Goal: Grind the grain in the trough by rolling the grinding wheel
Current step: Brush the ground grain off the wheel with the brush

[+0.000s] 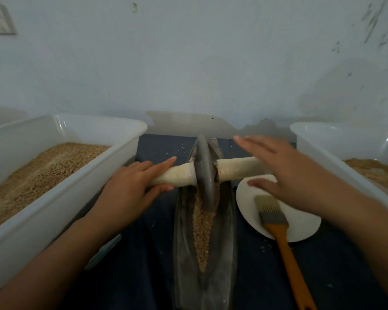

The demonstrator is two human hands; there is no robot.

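Head view: flat-palmed left hand (130,186) and right hand (285,173), neither grip clenched, press the grinding wheel (205,173)'s crosswise axle (235,167).

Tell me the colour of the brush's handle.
Orange; the brush handle shows best in the head view.

one head-worn view looks forward and down, close over the trough (205,253) toward a wall (188,63).
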